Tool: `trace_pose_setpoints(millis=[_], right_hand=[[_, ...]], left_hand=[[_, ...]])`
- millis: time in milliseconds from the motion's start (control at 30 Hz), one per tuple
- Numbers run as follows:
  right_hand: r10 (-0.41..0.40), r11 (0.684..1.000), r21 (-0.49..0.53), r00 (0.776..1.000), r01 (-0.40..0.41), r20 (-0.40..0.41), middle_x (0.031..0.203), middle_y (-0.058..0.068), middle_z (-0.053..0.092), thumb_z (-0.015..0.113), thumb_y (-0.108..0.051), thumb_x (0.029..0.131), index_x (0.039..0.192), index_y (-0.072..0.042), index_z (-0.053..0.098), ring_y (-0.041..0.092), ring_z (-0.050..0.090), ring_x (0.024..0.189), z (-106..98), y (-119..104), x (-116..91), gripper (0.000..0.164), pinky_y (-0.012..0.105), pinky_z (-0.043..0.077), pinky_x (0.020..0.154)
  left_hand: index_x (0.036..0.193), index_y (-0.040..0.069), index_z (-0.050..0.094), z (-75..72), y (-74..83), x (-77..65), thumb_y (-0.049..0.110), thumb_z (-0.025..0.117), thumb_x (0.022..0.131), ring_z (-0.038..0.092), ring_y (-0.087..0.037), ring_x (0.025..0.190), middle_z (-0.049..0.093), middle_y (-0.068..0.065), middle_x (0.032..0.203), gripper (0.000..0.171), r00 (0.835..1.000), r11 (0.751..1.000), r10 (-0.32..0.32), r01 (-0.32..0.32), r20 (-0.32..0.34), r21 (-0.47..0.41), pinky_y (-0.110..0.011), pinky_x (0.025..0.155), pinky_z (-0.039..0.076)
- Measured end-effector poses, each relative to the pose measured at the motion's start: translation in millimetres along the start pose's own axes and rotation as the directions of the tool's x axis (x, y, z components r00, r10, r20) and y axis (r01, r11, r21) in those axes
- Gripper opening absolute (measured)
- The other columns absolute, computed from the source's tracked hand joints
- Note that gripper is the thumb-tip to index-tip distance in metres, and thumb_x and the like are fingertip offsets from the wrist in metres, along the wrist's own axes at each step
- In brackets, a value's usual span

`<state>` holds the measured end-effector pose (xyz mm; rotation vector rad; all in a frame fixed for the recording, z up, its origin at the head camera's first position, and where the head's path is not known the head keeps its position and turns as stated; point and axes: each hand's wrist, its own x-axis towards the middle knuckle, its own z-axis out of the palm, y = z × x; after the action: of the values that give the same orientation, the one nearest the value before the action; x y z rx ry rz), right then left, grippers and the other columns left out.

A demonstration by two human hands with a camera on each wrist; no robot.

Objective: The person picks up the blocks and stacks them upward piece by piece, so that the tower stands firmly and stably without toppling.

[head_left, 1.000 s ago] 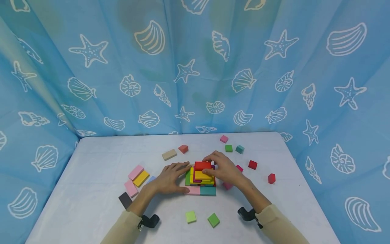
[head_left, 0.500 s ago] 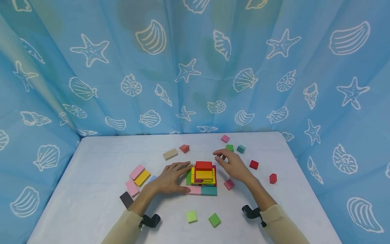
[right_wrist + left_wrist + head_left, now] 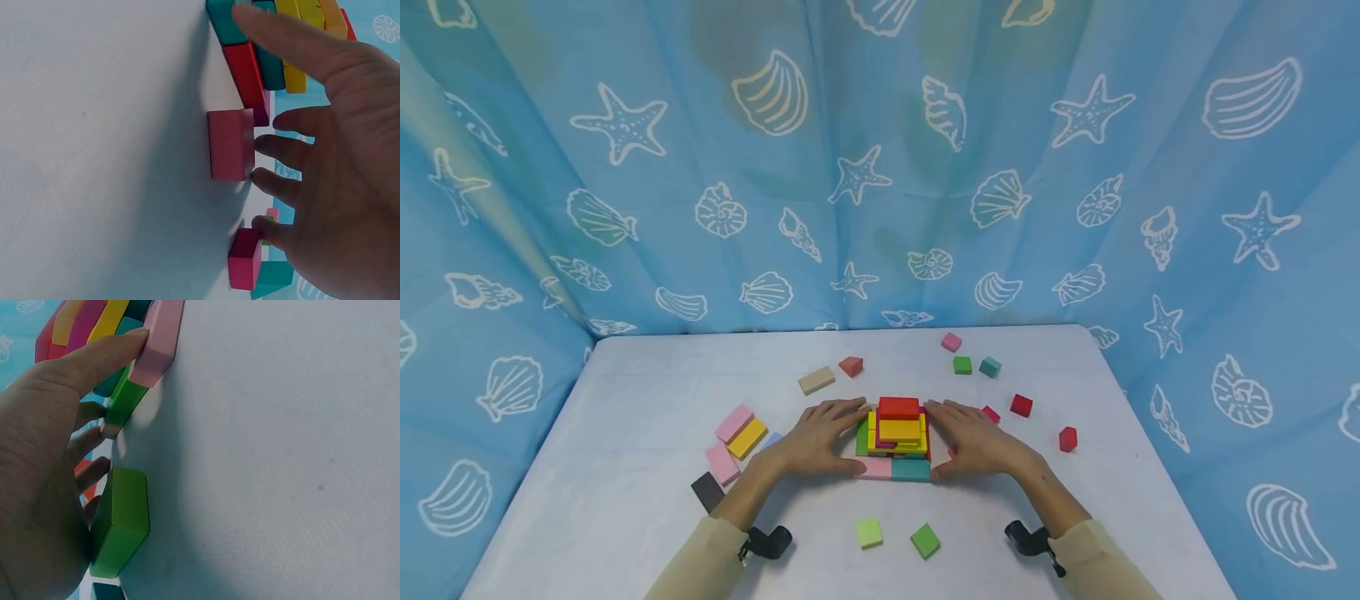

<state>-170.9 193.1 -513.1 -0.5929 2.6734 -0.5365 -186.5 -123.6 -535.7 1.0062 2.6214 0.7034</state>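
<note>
In the head view a stepped stack of coloured blocks stands mid-table, with a red block (image 3: 898, 408) on top and a yellow block (image 3: 900, 430) just below it. A pink block (image 3: 875, 469) and a teal block (image 3: 912, 471) form its front bottom row. My left hand (image 3: 816, 442) lies along the left side, its thumb on the pink block and fingers spread toward the back. On the opposite side is my right hand (image 3: 977, 442), thumb at the teal block. Beneath my left palm sits a green block (image 3: 128, 512); a reddish-pink block (image 3: 231, 145) lies by my right fingertips.
Pink and yellow blocks (image 3: 748, 438) and a black block (image 3: 708, 492) lie at left. Two green blocks (image 3: 925, 541) are in front. Behind are a beige block (image 3: 817, 381) and small coloured pieces; red pieces (image 3: 1021, 405) lie right. A shell-patterned curtain (image 3: 850, 208) borders the table.
My right hand has left the red block at the top, swung out to the right, then come down beside the stack's right side. My left hand has stayed in place.
</note>
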Motion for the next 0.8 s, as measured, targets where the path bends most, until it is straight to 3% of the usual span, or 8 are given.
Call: trace_pose_setpoints(millis=[600, 800], right_hand=[[-0.006, 0.999, 0.039, 0.999, 0.005, 0.031, 0.162, 0.005, 0.035, 0.089, -0.039, 0.072, 0.16, -0.019, 0.03, 0.03, 0.025, 0.151, -1.7, -1.3, 5.0, 0.107, 0.058, 0.025, 0.118], [-0.007, 1.0, 0.024, 1.0, 0.006, 0.03, 0.162, 0.003, 0.035, 0.089, -0.041, 0.073, 0.16, -0.02, 0.03, 0.029, 0.025, 0.151, -1.1, -0.5, 5.0, 0.107, 0.058, 0.027, 0.118]], left_hand=[[0.16, 0.028, 0.028, 3.1, -2.7, 2.2, 0.059, 0.072, 0.083, 0.023, -0.028, 0.15, 0.024, 0.001, 0.166, 0.093, 1.0, 1.0, -0.02, 0.02, 0.002, 0.019, -0.06, 0.119, 0.02], [0.157, 0.026, 0.037, -2.7, -3.1, -0.4, 0.055, 0.074, 0.085, 0.029, -0.027, 0.149, 0.033, 0.002, 0.162, 0.086, 0.989, 0.993, -0.115, 0.114, -0.095, -0.019, -0.058, 0.118, 0.023]])
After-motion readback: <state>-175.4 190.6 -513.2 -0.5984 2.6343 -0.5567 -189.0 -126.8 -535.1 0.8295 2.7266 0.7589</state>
